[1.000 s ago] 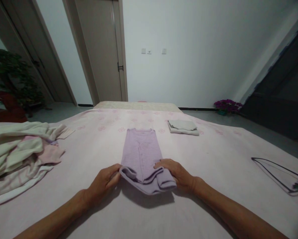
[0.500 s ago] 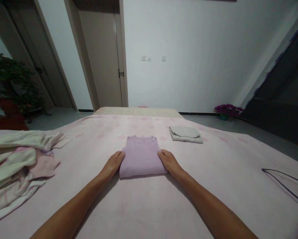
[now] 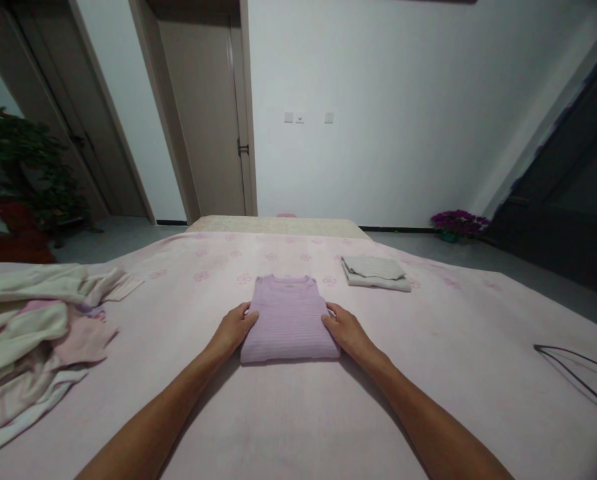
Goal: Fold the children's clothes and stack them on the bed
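Observation:
A folded lilac ribbed top (image 3: 289, 323) lies flat in front of me, its round neckline at the far end. My left hand (image 3: 237, 325) grips its left edge, thumb on top and fingers at the side, partly hidden. At the right edge, my right hand (image 3: 345, 328) holds the cloth the same way, its thumb resting on the fabric. Under the top is a pink flowered sheet (image 3: 288, 420). Beyond my right hand sits a folded light grey garment (image 3: 377, 272).
A loose heap of white, cream and pink clothes (image 3: 38, 340) spreads along the left side. A thin black looped cord (image 3: 573, 373) lies at the right. Past the far edge are a beige surface (image 3: 278, 225), a door (image 3: 201, 113) and potted purple flowers (image 3: 459, 222).
Both thumbs have moved a little further onto the top of the lilac cloth. The hands stay at its two sides, and the view has shifted very slightly.

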A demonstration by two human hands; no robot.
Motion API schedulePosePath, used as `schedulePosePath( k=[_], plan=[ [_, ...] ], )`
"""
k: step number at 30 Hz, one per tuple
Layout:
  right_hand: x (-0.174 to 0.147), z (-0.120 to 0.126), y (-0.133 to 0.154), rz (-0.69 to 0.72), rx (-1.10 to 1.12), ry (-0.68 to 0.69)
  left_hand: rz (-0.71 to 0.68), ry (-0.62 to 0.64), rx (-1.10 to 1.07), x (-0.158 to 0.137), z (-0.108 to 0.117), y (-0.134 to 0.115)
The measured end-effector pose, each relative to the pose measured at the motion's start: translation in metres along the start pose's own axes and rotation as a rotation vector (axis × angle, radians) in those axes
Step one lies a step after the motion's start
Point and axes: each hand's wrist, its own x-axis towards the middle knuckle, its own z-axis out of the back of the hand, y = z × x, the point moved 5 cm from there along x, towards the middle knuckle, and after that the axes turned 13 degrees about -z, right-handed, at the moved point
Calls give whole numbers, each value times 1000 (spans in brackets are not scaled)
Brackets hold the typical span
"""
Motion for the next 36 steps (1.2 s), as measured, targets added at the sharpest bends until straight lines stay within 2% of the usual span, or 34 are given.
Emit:
schedulePosePath(
  k=[3, 6, 8, 11, 14, 22, 25, 28, 33, 36],
  plan=[
    [-2, 2, 0, -29, -106, -22, -11, -32, 184, 0, 7, -4],
    [-7, 2, -1, -76, -254, -50, 40, -32, 391, -3, 13, -8],
    [-9, 3, 0, -77, -330, -103, 71, -30, 453, -6, 15, -9],
    [-13, 4, 6, 67, -380, -203, 44, -43, 487, -7, 14, -13],
    [-14, 4, 11, 224, -405, -215, -17, -57, 502, -7, 12, -17],
    [-11, 6, -1, 408, -394, -224, -211, -70, 359, -13, 20, -11],
    [-11, 5, -6, 486, -373, -197, -356, 21, 354, -19, 24, -15],
    [-11, 6, -8, 506, -355, -131, -453, 159, 371, -25, 29, -23],
    [-10, 13, -10, 486, -342, -13, -423, 370, 411, -31, 38, -30],
    [-9, 16, -14, 527, -322, 41, -404, 454, 449, -34, 42, -26]
  ],
)
